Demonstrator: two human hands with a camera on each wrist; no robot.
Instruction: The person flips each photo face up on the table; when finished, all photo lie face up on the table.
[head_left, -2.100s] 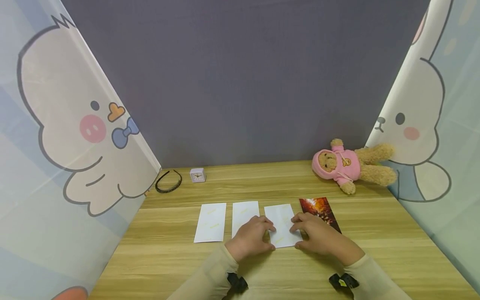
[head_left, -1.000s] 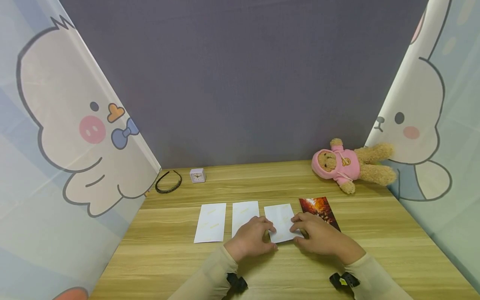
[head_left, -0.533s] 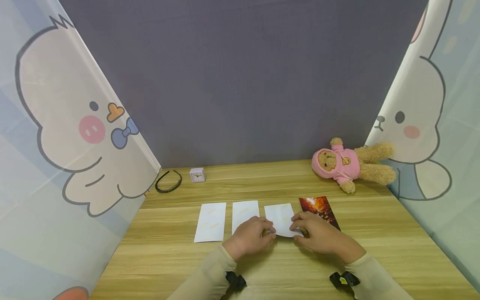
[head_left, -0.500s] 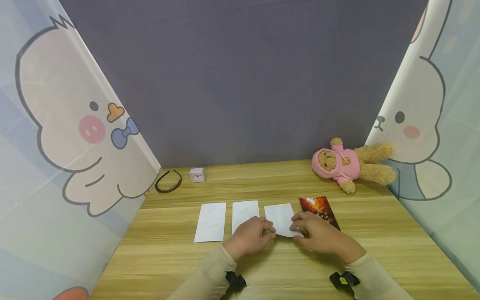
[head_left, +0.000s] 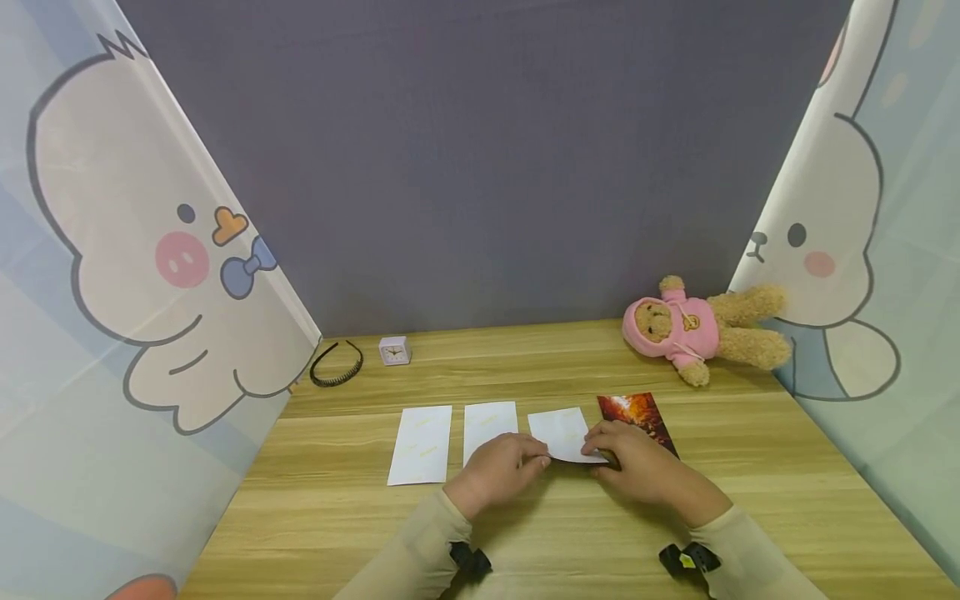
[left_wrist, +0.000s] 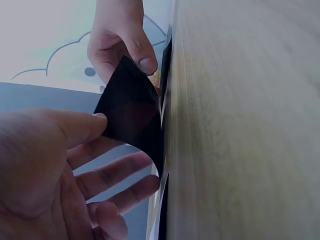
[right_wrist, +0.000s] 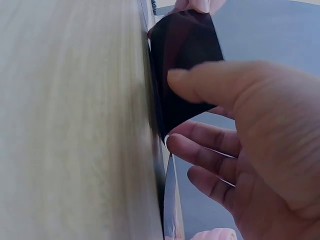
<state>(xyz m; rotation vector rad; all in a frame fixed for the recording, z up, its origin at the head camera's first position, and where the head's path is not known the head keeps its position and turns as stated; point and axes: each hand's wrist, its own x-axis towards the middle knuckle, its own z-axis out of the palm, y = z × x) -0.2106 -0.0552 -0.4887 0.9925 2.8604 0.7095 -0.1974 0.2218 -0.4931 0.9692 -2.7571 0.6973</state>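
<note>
In the head view a photo print point(head_left: 562, 433) lies white back up, its near edge bent up off the table. My left hand point(head_left: 501, 471) pinches its near left corner and my right hand point(head_left: 637, 467) its near right corner. From the left wrist, the dark picture side of this photo point(left_wrist: 132, 110) curves away from the tabletop, with the left thumb at its edge. The right wrist view has the right thumb point(right_wrist: 200, 82) pressed on the same dark side. Just right of it lies a face-up photo point(head_left: 641, 419) with an orange-red picture, partly covered by my right hand.
Two more prints, the left photo point(head_left: 420, 446) and the middle photo point(head_left: 489, 425), lie white side up. Behind them are a black headband point(head_left: 337, 379) and a small white clock point(head_left: 394, 351). A teddy bear point(head_left: 697, 327) in pink lies at the back right of the wooden table point(head_left: 570, 550).
The photo's near edge has risen from flat and bent up and away from me. Both hands, at first resting by its corners, now pinch them; they have barely shifted.
</note>
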